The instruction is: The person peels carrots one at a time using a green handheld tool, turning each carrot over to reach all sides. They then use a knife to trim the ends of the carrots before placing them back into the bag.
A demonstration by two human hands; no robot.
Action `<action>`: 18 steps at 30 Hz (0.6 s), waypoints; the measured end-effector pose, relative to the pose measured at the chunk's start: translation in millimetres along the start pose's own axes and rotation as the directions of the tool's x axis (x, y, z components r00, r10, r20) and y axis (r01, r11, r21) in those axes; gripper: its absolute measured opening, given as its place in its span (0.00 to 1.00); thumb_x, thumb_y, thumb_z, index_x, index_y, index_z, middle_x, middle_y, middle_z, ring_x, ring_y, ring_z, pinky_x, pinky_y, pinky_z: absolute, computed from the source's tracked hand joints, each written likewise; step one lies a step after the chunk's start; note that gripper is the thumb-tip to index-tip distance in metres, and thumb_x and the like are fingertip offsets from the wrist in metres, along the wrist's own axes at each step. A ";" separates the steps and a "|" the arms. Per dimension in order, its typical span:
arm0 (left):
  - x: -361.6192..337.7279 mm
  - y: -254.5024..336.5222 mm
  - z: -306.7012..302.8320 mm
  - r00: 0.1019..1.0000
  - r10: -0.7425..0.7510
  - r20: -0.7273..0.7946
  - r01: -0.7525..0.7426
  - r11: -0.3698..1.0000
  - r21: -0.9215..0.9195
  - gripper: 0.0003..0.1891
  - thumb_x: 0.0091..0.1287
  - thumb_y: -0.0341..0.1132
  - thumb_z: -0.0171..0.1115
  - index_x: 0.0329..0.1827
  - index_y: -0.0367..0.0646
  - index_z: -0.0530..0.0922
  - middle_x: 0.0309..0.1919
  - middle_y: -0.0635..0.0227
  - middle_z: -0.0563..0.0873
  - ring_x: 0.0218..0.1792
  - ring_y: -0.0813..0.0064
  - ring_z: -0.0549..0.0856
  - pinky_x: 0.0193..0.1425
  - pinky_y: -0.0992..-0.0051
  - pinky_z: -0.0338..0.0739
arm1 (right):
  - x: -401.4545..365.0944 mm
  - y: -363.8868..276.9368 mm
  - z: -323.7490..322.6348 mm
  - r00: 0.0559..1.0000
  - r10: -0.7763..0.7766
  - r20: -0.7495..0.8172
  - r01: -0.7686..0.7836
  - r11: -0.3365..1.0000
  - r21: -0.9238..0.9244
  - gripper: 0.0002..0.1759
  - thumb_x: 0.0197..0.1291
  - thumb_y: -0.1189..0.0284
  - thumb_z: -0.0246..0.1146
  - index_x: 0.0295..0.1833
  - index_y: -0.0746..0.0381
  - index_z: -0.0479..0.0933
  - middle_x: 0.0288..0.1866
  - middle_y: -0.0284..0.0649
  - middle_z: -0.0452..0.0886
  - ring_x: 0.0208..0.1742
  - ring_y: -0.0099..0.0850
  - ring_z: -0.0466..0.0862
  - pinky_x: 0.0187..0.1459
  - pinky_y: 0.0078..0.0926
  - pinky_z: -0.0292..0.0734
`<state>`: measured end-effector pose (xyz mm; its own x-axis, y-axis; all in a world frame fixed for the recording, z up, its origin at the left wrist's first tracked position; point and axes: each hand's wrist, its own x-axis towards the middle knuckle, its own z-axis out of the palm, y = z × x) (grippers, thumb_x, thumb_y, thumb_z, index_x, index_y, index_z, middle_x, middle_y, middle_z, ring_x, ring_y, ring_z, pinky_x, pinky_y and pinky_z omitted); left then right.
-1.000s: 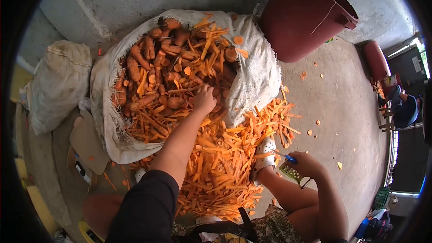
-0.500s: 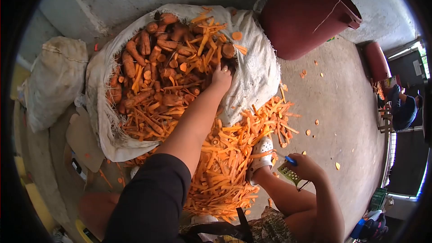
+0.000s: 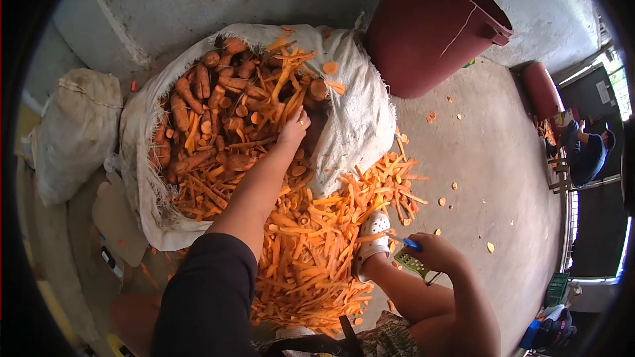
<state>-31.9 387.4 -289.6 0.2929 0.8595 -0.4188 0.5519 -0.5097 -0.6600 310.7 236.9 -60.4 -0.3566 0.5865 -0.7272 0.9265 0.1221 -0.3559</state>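
So the left hand [image 3: 293,131] is way nearer the chunky orange-brown roots [image 3: 180,114] in the open white woven sack [image 3: 357,86]: they lie roughly from 9 to 11 o'clock of it, and the leftmost ones run roughly 11-to-5 lengthwise. Its fingers dip in among the thin orange strips [image 3: 284,76], but I honestly can't tell if they're gripping anything. The right hand [image 3: 438,253] is well apart, roots off around 10 o'clock, closed around a thin tool with a blue handle [image 3: 413,244], a flat green holey piece [image 3: 411,262] right beside it.
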 end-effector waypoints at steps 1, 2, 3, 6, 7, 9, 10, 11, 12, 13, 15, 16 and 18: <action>-0.8 -3.7 1.8 0.997 0.016 -0.081 -0.017 1.000 -0.011 0.18 0.61 0.36 0.50 0.56 0.55 0.70 0.58 0.69 0.66 0.66 0.63 0.56 0.69 0.53 0.34 | 1.4 2.4 0.9 1.000 -0.011 -0.001 0.011 1.000 -0.016 0.11 0.55 0.66 0.57 0.40 0.61 0.74 0.34 0.45 0.78 0.37 0.39 0.77 0.39 0.33 0.70; -1.0 -5.9 3.6 0.986 0.033 -0.163 -0.037 0.999 -0.022 0.17 0.61 0.35 0.50 0.55 0.56 0.72 0.56 0.70 0.69 0.64 0.64 0.59 0.69 0.54 0.34 | 0.1 0.7 -0.8 1.000 -0.013 0.006 0.013 1.000 -0.004 0.11 0.55 0.66 0.57 0.40 0.61 0.74 0.34 0.45 0.78 0.37 0.39 0.77 0.39 0.33 0.70; -1.1 -10.6 4.2 0.984 0.075 -0.159 -0.097 0.986 -0.135 0.14 0.62 0.34 0.50 0.50 0.54 0.74 0.54 0.70 0.70 0.63 0.64 0.61 0.70 0.54 0.34 | -1.8 -0.9 -2.5 1.000 -0.012 0.009 0.012 1.000 0.006 0.11 0.55 0.66 0.57 0.40 0.61 0.74 0.34 0.45 0.78 0.37 0.39 0.77 0.39 0.33 0.70; -6.1 -18.7 -0.4 0.965 0.149 -0.214 -0.192 0.962 -0.194 0.11 0.62 0.34 0.50 0.46 0.53 0.74 0.51 0.71 0.73 0.62 0.65 0.64 0.70 0.54 0.35 | -6.8 -10.5 -9.0 1.000 -0.016 0.006 0.016 1.000 -0.015 0.12 0.58 0.67 0.51 0.41 0.61 0.74 0.39 0.43 0.78 0.41 0.39 0.77 0.41 0.33 0.72; -9.1 -21.1 -0.7 0.947 0.130 -0.293 -0.212 0.939 -0.270 0.11 0.60 0.37 0.53 0.46 0.52 0.73 0.47 0.71 0.75 0.59 0.66 0.68 0.70 0.55 0.38 | -8.7 -15.7 -12.3 0.999 -0.011 0.042 0.014 0.998 -0.056 0.12 0.59 0.67 0.50 0.42 0.61 0.74 0.40 0.43 0.78 0.40 0.38 0.77 0.40 0.32 0.72; -22.9 -32.6 -8.1 0.942 0.145 -0.302 -0.265 0.873 -0.410 0.14 0.58 0.38 0.56 0.48 0.52 0.72 0.51 0.71 0.74 0.60 0.67 0.67 0.70 0.56 0.39 | -10.7 -18.7 -10.9 1.000 0.007 0.007 -0.007 1.000 0.022 0.11 0.57 0.66 0.53 0.41 0.61 0.74 0.36 0.44 0.78 0.38 0.38 0.77 0.39 0.32 0.71; -33.4 -37.3 -14.8 0.935 0.161 -0.316 -0.318 0.776 -0.545 0.18 0.56 0.39 0.58 0.51 0.51 0.71 0.55 0.72 0.72 0.61 0.67 0.66 0.70 0.58 0.40 | -12.8 -19.1 -9.8 0.999 0.036 -0.020 -0.033 0.994 0.099 0.11 0.56 0.66 0.57 0.41 0.61 0.73 0.32 0.44 0.78 0.35 0.38 0.78 0.38 0.33 0.70; -45.2 -40.8 -21.8 0.942 0.107 -0.319 -0.298 0.703 -0.646 0.23 0.56 0.42 0.60 0.53 0.45 0.69 0.53 0.65 0.73 0.60 0.64 0.67 0.68 0.61 0.50 | -14.9 -19.6 -10.7 0.999 0.030 -0.027 -0.027 0.995 0.098 0.11 0.56 0.66 0.57 0.41 0.61 0.73 0.32 0.44 0.78 0.35 0.38 0.78 0.38 0.33 0.70; -50.9 -36.8 -16.9 0.943 0.102 -0.317 -0.292 0.711 -0.639 0.23 0.56 0.42 0.60 0.53 0.45 0.69 0.53 0.65 0.73 0.60 0.64 0.67 0.68 0.61 0.50 | -16.2 -21.4 -12.5 1.000 0.010 -0.028 -0.008 0.996 0.092 0.11 0.56 0.65 0.57 0.41 0.61 0.73 0.31 0.44 0.78 0.34 0.38 0.77 0.37 0.33 0.70; -56.5 -29.9 -8.1 0.983 -0.027 -0.183 -0.162 0.352 -0.922 0.27 0.56 0.45 0.61 0.56 0.42 0.67 0.53 0.62 0.74 0.57 0.63 0.70 0.65 0.63 0.56 | -17.1 -22.8 -12.7 1.000 -0.011 -0.030 0.013 0.996 0.088 0.11 0.57 0.65 0.56 0.41 0.61 0.73 0.31 0.44 0.78 0.33 0.38 0.77 0.37 0.33 0.70; -85.3 -30.7 -17.7 0.994 -0.066 0.091 0.076 -0.205 -0.976 0.34 0.56 0.50 0.60 0.60 0.38 0.62 0.53 0.56 0.73 0.54 0.61 0.73 0.58 0.67 0.65 | -18.0 -22.2 -11.2 0.997 -0.066 -0.051 0.067 0.997 0.035 0.11 0.57 0.65 0.56 0.40 0.61 0.73 0.31 0.44 0.78 0.33 0.37 0.77 0.36 0.33 0.70; -110.3 -38.2 -36.1 0.983 -0.037 0.181 0.161 -0.311 -0.937 0.37 0.56 0.52 0.59 0.62 0.36 0.59 0.55 0.54 0.72 0.54 0.61 0.73 0.55 0.68 0.68 | -18.4 -22.0 -11.0 0.992 -0.110 -0.061 0.109 0.994 -0.021 0.11 0.57 0.65 0.56 0.40 0.61 0.73 0.31 0.44 0.78 0.32 0.37 0.77 0.36 0.33 0.70; -123.9 -16.3 -26.6 0.987 -0.065 0.146 0.047 -0.757 -0.652 0.43 0.51 0.61 0.57 0.59 0.34 0.60 0.50 0.55 0.75 0.54 0.64 0.73 0.58 0.65 0.66 | -21.3 -25.8 -11.1 0.991 -0.128 -0.043 0.125 0.990 -0.060 0.14 0.58 0.61 0.53 0.42 0.60 0.73 0.35 0.45 0.78 0.35 0.40 0.77 0.38 0.36 0.70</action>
<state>-56.4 290.3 -210.4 0.1392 0.8760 -0.4618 0.1051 0.4506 0.8865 295.7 230.1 -29.2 -0.4667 0.6003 -0.6495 0.8801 0.2425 -0.4082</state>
